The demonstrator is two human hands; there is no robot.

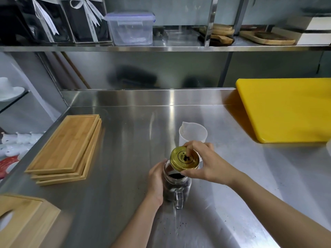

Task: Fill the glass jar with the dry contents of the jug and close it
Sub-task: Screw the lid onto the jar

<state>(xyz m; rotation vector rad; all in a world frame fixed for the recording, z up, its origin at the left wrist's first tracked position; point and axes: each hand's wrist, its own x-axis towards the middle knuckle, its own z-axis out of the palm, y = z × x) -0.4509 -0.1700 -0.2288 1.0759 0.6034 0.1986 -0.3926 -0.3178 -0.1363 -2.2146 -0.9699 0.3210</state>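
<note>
A glass jar (176, 187) with a handle stands on the steel counter, holding dark dry contents. My left hand (156, 183) wraps around its left side. My right hand (206, 163) grips a gold metal lid (184, 159), tilted and partly over the jar's mouth, with the left part of the opening still showing. A few dark specks lie on top of the lid. A white plastic jug (192, 134) stands upright just behind the jar; its inside looks white.
A stack of bamboo trays (66, 149) lies to the left and another wooden piece (25, 221) at the near left corner. A yellow cutting board (284, 110) sits at the right. Dark crumbs (180, 224) dot the counter near me. Shelves with boxes hang above.
</note>
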